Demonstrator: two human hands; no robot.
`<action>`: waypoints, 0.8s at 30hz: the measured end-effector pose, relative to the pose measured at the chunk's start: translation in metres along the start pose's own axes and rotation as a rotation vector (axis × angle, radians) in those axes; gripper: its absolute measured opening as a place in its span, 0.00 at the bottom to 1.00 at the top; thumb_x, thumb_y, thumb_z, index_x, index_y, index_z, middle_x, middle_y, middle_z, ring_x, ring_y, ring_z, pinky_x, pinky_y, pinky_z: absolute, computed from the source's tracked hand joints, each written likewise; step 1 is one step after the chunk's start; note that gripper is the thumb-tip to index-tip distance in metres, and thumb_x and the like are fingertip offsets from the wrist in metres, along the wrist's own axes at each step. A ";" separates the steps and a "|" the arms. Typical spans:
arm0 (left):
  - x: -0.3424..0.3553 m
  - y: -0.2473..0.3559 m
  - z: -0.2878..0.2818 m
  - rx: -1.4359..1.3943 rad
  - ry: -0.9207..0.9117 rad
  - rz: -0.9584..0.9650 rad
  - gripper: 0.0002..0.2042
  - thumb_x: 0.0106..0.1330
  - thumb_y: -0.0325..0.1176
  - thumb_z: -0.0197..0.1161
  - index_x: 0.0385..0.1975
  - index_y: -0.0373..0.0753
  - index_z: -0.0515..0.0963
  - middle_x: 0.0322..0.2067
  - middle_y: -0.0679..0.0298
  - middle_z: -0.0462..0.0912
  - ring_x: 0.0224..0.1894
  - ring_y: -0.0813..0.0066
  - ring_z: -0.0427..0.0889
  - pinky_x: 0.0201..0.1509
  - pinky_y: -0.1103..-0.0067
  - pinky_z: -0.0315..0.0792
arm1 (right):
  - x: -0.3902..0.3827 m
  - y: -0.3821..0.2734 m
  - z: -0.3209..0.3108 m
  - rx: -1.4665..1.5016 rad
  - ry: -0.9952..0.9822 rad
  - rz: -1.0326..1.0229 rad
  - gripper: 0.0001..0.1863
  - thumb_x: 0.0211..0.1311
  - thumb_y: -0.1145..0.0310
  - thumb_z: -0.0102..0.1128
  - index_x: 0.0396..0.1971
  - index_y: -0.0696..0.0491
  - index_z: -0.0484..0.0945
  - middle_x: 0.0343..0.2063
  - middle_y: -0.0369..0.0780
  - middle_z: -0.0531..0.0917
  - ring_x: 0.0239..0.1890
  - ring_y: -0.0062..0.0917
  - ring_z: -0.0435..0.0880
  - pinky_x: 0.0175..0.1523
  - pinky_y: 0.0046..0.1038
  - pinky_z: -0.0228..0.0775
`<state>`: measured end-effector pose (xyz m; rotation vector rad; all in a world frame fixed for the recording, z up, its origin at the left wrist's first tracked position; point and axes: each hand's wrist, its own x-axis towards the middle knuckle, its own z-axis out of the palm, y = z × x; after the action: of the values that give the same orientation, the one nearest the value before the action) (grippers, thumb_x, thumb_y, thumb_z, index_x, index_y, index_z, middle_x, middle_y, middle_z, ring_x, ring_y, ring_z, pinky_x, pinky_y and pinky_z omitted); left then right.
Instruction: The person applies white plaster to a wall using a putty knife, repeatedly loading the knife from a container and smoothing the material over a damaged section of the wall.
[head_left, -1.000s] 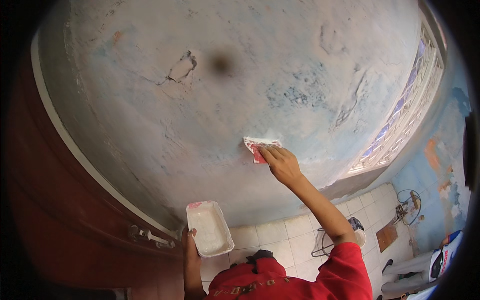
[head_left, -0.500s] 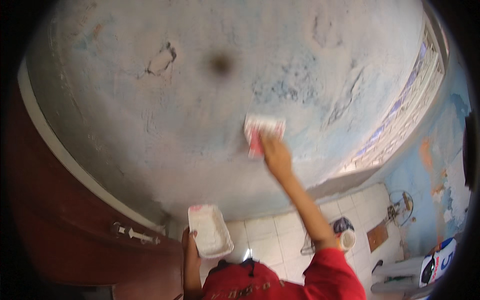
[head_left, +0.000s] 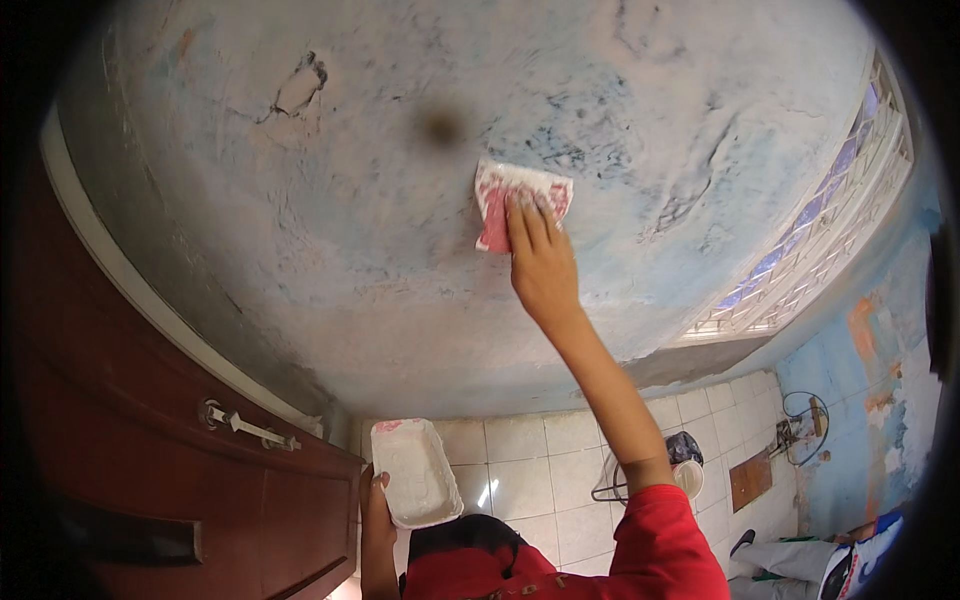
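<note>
My right hand (head_left: 540, 265) is raised overhead and presses a red scraper blade coated in white filler (head_left: 515, 200) flat against the worn, patchy ceiling (head_left: 380, 170). Its fingers lie along the back of the blade. Lower down, my left hand (head_left: 375, 505) grips the near end of a white rectangular tray (head_left: 415, 470) smeared with white filler, held level near my chest. Both arms come out of red sleeves at the bottom edge.
A dark red wooden door (head_left: 170, 480) with a metal bolt (head_left: 245, 427) fills the left. A window of glass blocks (head_left: 810, 240) runs along the right. White wall tiles (head_left: 540, 470) lie below the ceiling, and a peeling blue wall (head_left: 870, 400) stands at right.
My right hand has pushed the scraper further up across the ceiling, its blade now broader in view. The tray in my left hand has stayed roughly where it was.
</note>
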<state>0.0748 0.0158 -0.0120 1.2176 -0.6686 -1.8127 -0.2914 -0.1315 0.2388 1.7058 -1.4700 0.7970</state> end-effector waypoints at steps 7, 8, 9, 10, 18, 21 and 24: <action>-0.024 -0.004 -0.013 -0.113 0.022 -0.062 0.32 0.64 0.47 0.60 0.63 0.30 0.66 0.57 0.52 0.75 0.60 0.58 0.75 0.64 0.66 0.67 | -0.198 -0.036 0.099 0.099 -0.313 0.034 0.28 0.60 0.75 0.49 0.63 0.61 0.68 0.61 0.48 0.72 0.65 0.43 0.68 0.66 0.41 0.63; -0.019 -0.010 -0.023 -0.110 0.024 -0.061 0.32 0.64 0.47 0.60 0.63 0.30 0.66 0.57 0.52 0.75 0.60 0.58 0.75 0.64 0.66 0.67 | -0.201 -0.038 0.099 0.096 -0.320 0.033 0.27 0.60 0.73 0.49 0.62 0.60 0.69 0.62 0.47 0.72 0.66 0.42 0.68 0.66 0.41 0.64; -0.013 -0.019 -0.037 -0.076 0.030 -0.044 0.32 0.64 0.46 0.59 0.63 0.30 0.66 0.58 0.52 0.75 0.60 0.58 0.75 0.64 0.66 0.67 | -0.208 -0.042 0.098 0.097 -0.332 0.038 0.27 0.61 0.71 0.49 0.62 0.60 0.70 0.62 0.46 0.71 0.66 0.41 0.68 0.66 0.42 0.64; -0.012 -0.020 -0.045 -0.041 0.034 -0.032 0.31 0.65 0.45 0.58 0.63 0.30 0.66 0.58 0.52 0.75 0.60 0.58 0.75 0.64 0.66 0.68 | -0.203 -0.041 0.094 0.118 -0.330 0.067 0.27 0.61 0.73 0.49 0.62 0.58 0.71 0.62 0.46 0.73 0.65 0.39 0.71 0.67 0.41 0.64; -0.022 -0.003 -0.077 -0.021 0.009 -0.058 0.32 0.67 0.47 0.58 0.65 0.31 0.64 0.59 0.54 0.73 0.61 0.61 0.74 0.65 0.67 0.67 | 0.002 0.017 -0.018 0.024 0.271 0.115 0.24 0.56 0.84 0.54 0.54 0.55 0.77 0.49 0.49 0.82 0.53 0.46 0.80 0.57 0.38 0.72; -0.021 -0.017 -0.106 0.007 -0.033 -0.047 0.30 0.69 0.47 0.57 0.65 0.34 0.63 0.59 0.56 0.73 0.61 0.62 0.74 0.65 0.67 0.67 | 0.002 0.021 -0.011 -0.020 0.208 0.113 0.23 0.56 0.81 0.55 0.54 0.55 0.77 0.46 0.48 0.83 0.46 0.45 0.82 0.49 0.38 0.74; -0.014 -0.019 -0.124 -0.030 -0.033 -0.098 0.29 0.70 0.48 0.56 0.65 0.37 0.64 0.59 0.58 0.73 0.62 0.63 0.73 0.65 0.67 0.67 | -0.076 0.004 0.048 -0.044 0.159 0.020 0.22 0.55 0.80 0.55 0.52 0.57 0.78 0.47 0.49 0.83 0.46 0.41 0.84 0.49 0.38 0.76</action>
<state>0.1847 0.0398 -0.0684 1.2222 -0.6068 -1.9208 -0.3078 -0.1323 0.1502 1.5595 -1.3879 0.8838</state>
